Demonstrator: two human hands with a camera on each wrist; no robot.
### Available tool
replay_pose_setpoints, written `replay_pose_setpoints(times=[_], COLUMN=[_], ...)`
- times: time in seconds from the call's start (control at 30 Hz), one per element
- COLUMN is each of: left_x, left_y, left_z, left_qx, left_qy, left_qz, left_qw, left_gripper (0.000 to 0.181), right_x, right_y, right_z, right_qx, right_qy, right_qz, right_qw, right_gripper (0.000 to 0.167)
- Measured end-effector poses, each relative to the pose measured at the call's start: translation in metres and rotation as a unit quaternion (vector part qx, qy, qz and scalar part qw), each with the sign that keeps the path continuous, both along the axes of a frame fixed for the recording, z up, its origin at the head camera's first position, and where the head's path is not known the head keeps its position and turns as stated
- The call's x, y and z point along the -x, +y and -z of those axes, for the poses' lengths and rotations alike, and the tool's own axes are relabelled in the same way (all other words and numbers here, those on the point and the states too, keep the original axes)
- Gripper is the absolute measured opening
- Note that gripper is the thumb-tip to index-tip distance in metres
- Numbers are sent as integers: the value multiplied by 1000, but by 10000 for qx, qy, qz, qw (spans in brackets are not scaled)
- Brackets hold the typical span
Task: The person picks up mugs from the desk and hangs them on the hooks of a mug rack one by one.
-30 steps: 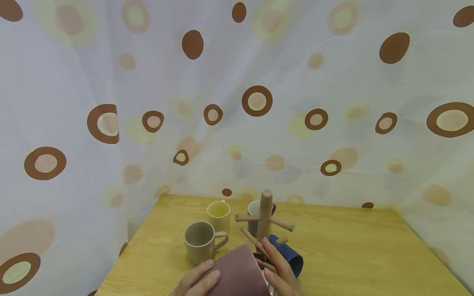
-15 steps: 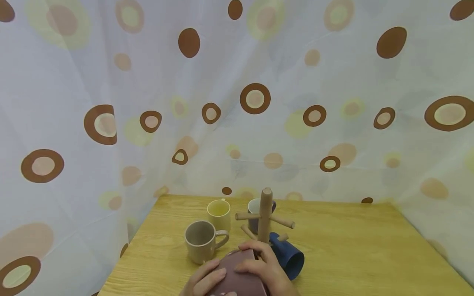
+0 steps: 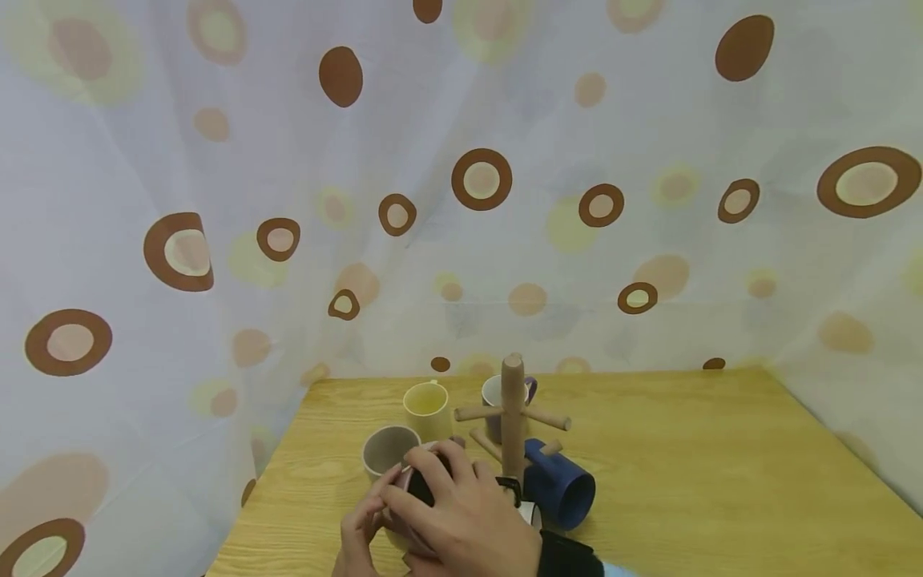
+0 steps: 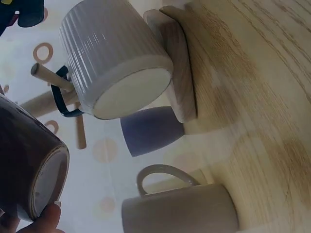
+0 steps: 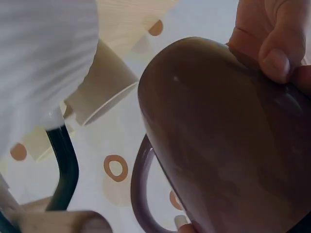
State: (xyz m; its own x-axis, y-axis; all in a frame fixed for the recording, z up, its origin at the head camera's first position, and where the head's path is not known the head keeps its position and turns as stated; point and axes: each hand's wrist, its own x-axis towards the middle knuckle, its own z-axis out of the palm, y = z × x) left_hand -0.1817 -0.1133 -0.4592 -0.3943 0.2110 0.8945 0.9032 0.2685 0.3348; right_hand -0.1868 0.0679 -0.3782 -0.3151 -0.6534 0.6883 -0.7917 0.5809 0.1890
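Grip: held a glossy mauve-brown ceramic mug (image 5: 209, 136) between left hand (image 3: 360, 525) and right hand (image 3: 469, 513), clear of the light wood-grain table (image 3: 671, 473) and near the pale wooden mug tree (image 3: 513, 401); likely shared by 2 hands because of smooth, wide sides.
Left fingers: curled against the mug's side, with 1 fingertip pressed near the base, seemingly to bear weight.
Right fingers: bent across the top from above, seemingly to steady or turn.
Curved mauve handle (image 5: 141, 189): stood out past the grip, perhaps to avoid covering the loop.
White ribbed mug (image 4: 116, 58): hung sideways, with dark green handle (image 4: 58, 94) looped round a round wooden peg (image 4: 51, 77) to carry the weight off the table.
Navy blue mug (image 3: 562, 497): lay tipped beside a lower peg, presumably slung by its handle; could not be confirmed.
Standing mugs: placed upright, grey-beige mug (image 3: 389, 450) and pale yellow mug (image 3: 427, 413) left of the tree, violet-grey mug with white inside (image 3: 493, 393) behind; perhaps set there to allow elbow room in front.
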Motion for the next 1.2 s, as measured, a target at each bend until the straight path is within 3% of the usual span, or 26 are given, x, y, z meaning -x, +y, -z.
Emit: replay_pose_setpoints(times=[0.1, 0.17, 0.3, 0.37, 0.47, 0.6, 0.63, 0.73, 0.87, 0.93, 1.07, 1.2], left_x=[4, 4, 9, 14, 24, 37, 40, 47, 49, 49, 54, 59], left_y=[-8, -10, -13, -16, -24, -32, -35, -43, -52, -54, -53, -51], left_z=[2, 1, -3, -7, -14, -22, -22, -16, -12, -13, -13, -13], left_qx=[92, 91, 179, 408, 609, 601, 543, 409, 283, 249, 308, 405], left_qy=[-577, -1192, -2362, -2729, -3426, -4447, -4563, -4635, -4597, -4685, -4679, -4822], left_qz=[76, 7, -123, -127, -31, 289, 445, 992, 1523, 1489, 1361, 1563], left_qw=[9983, 9928, 9715, 9611, 9375, 8932, 8870, 8796, 8744, 8704, 8727, 8611], left_gripper=[87, 97, 106, 103, 98, 95, 95, 94, 96, 98, 100, 101], right_x=[2, 3, 5, 6, 12, 20, 21, 21, 18, 17, 21, 25], right_y=[-8, -13, -24, -29, -36, -42, -43, -45, -48, -50, -51, -49], right_z=[0, 2, 7, 7, 4, -4, -6, -8, -8, -9, -11, -10], right_qx=[-178, -236, -369, -445, -513, -542, -539, -542, -610, -650, -682, -713], right_qy=[71, 121, 113, 5, -350, -974, -1147, -1605, -1908, -1874, -1847, -1971], right_qz=[177, 271, 545, 736, 972, 1051, 1008, 852, 760, 783, 837, 953], right_qw=[9997, 9993, 9978, 9963, 9933, 9882, 9868, 9819, 9768, 9770, 9768, 9731], right_gripper=[51, 49, 41, 42, 50, 57, 58, 61, 61, 61, 58, 57])
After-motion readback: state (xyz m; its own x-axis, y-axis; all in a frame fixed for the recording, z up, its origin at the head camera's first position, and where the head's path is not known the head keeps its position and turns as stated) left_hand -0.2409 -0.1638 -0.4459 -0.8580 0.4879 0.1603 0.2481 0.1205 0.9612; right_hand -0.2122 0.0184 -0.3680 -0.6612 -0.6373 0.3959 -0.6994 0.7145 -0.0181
